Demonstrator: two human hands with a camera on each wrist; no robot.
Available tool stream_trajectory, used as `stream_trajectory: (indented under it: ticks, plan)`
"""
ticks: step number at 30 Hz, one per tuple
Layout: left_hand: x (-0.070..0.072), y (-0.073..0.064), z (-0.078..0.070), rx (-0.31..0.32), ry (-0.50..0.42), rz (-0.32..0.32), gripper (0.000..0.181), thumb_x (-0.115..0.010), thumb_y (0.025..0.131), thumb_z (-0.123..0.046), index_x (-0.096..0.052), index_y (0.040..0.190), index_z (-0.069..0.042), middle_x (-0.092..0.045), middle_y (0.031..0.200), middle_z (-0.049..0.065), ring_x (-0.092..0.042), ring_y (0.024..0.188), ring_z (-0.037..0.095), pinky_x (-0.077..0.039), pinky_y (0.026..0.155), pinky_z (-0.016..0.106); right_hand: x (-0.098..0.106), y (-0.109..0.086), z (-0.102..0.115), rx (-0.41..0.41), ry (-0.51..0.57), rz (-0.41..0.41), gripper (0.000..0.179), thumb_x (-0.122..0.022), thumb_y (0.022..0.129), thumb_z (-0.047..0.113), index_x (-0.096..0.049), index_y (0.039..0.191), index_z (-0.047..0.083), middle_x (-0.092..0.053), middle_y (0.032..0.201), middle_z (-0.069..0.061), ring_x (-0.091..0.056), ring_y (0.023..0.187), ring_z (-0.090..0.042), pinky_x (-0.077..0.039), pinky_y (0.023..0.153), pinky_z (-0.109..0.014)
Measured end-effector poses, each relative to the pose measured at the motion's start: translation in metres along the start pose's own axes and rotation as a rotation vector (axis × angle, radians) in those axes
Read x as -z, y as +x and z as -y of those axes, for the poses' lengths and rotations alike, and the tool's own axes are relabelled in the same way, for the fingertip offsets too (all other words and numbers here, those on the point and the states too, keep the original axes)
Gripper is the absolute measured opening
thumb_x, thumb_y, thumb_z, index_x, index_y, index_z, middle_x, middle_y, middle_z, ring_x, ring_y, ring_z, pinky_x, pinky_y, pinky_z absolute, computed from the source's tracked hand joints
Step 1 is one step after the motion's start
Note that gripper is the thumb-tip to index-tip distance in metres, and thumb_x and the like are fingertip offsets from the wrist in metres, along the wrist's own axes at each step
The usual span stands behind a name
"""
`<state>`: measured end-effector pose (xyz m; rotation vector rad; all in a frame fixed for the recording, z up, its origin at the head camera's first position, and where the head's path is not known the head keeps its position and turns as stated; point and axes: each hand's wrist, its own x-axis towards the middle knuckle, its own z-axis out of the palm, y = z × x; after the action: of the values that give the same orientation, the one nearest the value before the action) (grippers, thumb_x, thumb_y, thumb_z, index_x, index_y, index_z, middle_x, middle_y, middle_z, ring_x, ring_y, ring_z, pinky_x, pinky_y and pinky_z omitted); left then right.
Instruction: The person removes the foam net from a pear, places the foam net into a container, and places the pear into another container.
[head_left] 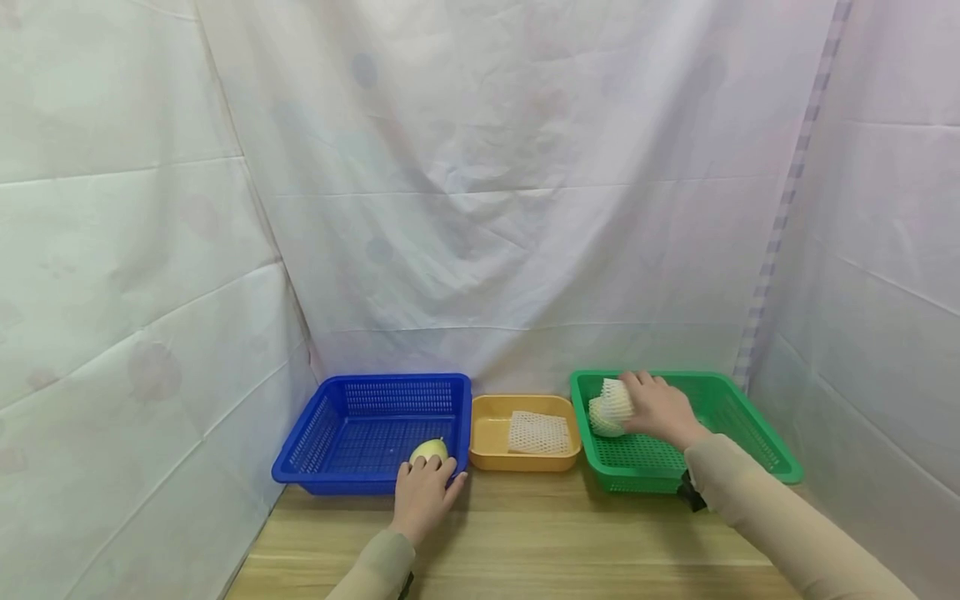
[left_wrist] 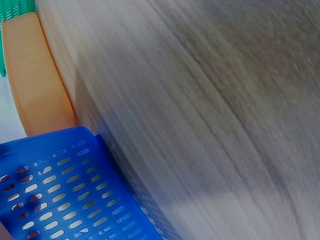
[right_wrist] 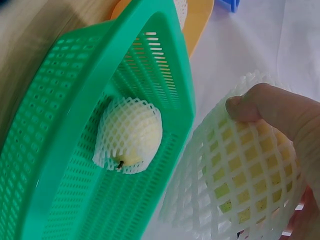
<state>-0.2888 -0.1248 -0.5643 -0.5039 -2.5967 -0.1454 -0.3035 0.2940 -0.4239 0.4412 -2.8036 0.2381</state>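
Note:
My left hand [head_left: 425,492] reaches over the front rim of the blue basket [head_left: 348,477], its fingers on a bare yellow-green pear [head_left: 430,450] in the near right corner. The hand hides the pear's lower part; the left wrist view shows only bits of fingers through the basket's slots. Over the green basket [head_left: 757,433], my right hand [head_left: 660,408] grips a pear in a white foam net [right_wrist: 250,175], thumb on the netting. A second netted pear [right_wrist: 129,135], stem showing, lies in that basket beneath it.
Between the two baskets stands a shallow orange tray [head_left: 491,437] with flattened white foam netting [head_left: 538,433] in it. All three containers are on a wood-grain table [head_left: 540,533]. White cloth [head_left: 510,250] hangs behind and at both sides.

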Motion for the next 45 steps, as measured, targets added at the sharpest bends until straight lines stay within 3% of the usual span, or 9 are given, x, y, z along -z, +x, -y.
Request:
stream_trajectory:
  ticks: [19, 27, 45]
  plan:
    - [-0.002, -0.001, 0.001, -0.004, 0.005, 0.012, 0.04, -0.039, 0.098, -0.06, -0.061, 0.093, -0.027, -0.052, 0.081, -0.005, -0.046, 0.075, 0.02, -0.035, 0.067, 0.039, 0.0, 0.003, 0.027, 0.046, 0.002, 0.007, 0.073, -0.083, 0.071, 0.027, -0.05, 0.132, 0.004, -0.056, 0.113, -0.017, -0.055, 0.088, -0.033, -0.047, 0.059, -0.044]
    - [-0.002, -0.001, 0.0, -0.002, -0.005, -0.009, 0.025, -0.056, 0.094, -0.05, -0.061, 0.093, -0.026, -0.053, 0.08, -0.005, -0.046, 0.075, 0.02, -0.037, 0.069, 0.042, -0.005, 0.005, 0.036, 0.059, -0.003, -0.011, 0.076, -0.085, 0.069, 0.032, -0.05, 0.132, 0.007, -0.057, 0.114, -0.014, -0.056, 0.09, -0.031, -0.049, 0.063, -0.045]
    - [0.001, 0.0, -0.001, 0.004, 0.003, 0.017, 0.03, -0.05, 0.095, -0.054, -0.062, 0.094, -0.026, -0.054, 0.082, -0.005, -0.047, 0.077, 0.021, -0.037, 0.07, 0.042, -0.005, 0.004, 0.058, 0.111, 0.018, -0.005, 0.08, -0.088, 0.066, 0.028, -0.049, 0.134, 0.007, -0.057, 0.116, -0.014, -0.056, 0.094, -0.032, -0.05, 0.066, -0.047]
